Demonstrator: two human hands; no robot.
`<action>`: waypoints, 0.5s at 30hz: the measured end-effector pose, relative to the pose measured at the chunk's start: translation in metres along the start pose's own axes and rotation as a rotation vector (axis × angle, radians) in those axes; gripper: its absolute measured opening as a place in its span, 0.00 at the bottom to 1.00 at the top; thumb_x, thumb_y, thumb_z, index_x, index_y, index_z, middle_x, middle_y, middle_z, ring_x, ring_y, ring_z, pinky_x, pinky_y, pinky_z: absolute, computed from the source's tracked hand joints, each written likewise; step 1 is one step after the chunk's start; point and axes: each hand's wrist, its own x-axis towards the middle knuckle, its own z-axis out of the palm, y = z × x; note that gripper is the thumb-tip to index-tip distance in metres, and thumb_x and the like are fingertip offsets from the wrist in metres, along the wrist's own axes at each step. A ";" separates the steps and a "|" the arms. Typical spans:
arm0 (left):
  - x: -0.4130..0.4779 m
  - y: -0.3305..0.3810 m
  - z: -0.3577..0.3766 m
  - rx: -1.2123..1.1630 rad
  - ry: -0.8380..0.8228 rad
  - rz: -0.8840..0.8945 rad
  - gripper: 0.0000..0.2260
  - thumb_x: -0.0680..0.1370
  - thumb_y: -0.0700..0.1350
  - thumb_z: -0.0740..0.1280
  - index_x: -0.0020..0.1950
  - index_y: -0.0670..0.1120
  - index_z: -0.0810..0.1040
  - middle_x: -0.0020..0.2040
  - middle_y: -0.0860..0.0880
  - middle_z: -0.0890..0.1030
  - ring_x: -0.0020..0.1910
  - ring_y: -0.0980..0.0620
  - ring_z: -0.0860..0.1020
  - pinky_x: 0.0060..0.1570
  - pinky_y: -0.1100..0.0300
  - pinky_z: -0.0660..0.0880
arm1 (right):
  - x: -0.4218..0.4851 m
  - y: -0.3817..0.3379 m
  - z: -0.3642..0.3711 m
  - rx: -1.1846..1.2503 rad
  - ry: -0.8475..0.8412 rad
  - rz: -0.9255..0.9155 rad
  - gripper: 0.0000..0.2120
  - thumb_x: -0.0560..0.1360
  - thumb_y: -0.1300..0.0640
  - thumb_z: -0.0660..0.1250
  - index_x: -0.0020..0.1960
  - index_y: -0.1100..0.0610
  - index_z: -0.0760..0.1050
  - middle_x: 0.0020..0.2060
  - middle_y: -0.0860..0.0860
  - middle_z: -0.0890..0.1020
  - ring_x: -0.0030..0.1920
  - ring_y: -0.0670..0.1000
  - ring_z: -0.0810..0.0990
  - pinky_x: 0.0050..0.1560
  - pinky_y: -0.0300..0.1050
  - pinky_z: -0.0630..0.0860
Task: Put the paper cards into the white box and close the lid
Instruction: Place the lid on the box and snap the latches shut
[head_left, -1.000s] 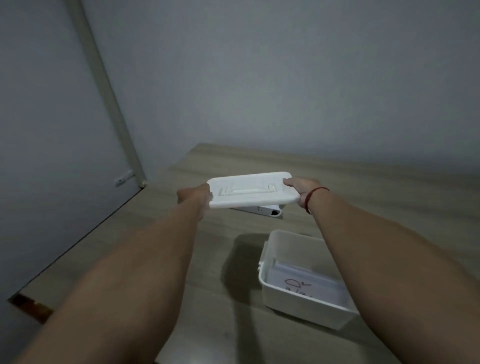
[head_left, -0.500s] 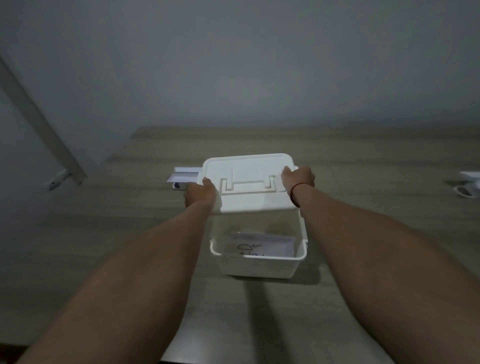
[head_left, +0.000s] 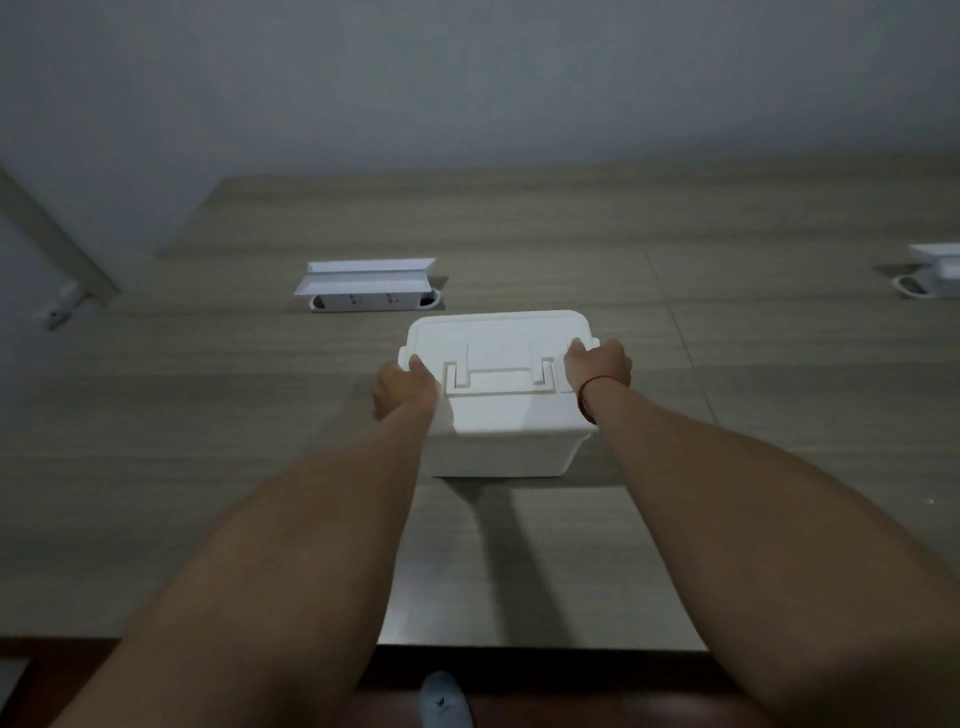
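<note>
A smooth white plastic lid (head_left: 498, 353), rectangular with rounded corners and a moulded folding handle recessed in its top, is seated on a matching white plastic box (head_left: 506, 447) with slightly tapered walls. The box stands upright near the middle of a matte wood-grain table (head_left: 208, 415); its long axis runs left to right, and the handle side of the lid is turned toward the person. The lid is gripped at both short ends — the left hand (head_left: 402, 389) is closed on the left edge, the right hand (head_left: 597, 366) on the right edge, a thin red string band (head_left: 587, 395) circling that wrist. The paper cards are hidden from view. Half a second earlier the lid was held above the open box, with the cards visible inside — now no gap is seen between lid and rim. Behind and to the left, well apart, a glossy white socket unit with a raised flap (head_left: 366, 286) is set in the tabletop.
</note>
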 end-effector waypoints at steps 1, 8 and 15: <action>0.002 -0.003 0.000 -0.003 -0.001 0.001 0.22 0.81 0.51 0.58 0.68 0.37 0.73 0.68 0.39 0.75 0.68 0.40 0.72 0.66 0.53 0.68 | 0.000 0.002 0.002 -0.001 -0.004 0.005 0.24 0.79 0.52 0.62 0.70 0.63 0.68 0.69 0.61 0.72 0.69 0.60 0.72 0.67 0.49 0.69; 0.017 -0.011 0.001 0.011 -0.040 -0.014 0.21 0.81 0.51 0.59 0.65 0.37 0.75 0.66 0.40 0.77 0.66 0.40 0.74 0.63 0.53 0.71 | 0.001 0.005 0.015 -0.010 0.023 0.041 0.24 0.78 0.51 0.63 0.69 0.63 0.69 0.68 0.60 0.74 0.67 0.61 0.74 0.66 0.51 0.70; 0.025 -0.015 0.005 0.008 -0.048 0.016 0.23 0.81 0.52 0.58 0.66 0.37 0.74 0.66 0.39 0.77 0.66 0.40 0.74 0.61 0.54 0.71 | 0.005 0.007 0.019 -0.040 0.041 0.042 0.23 0.78 0.50 0.62 0.68 0.63 0.70 0.66 0.59 0.76 0.65 0.61 0.75 0.64 0.51 0.72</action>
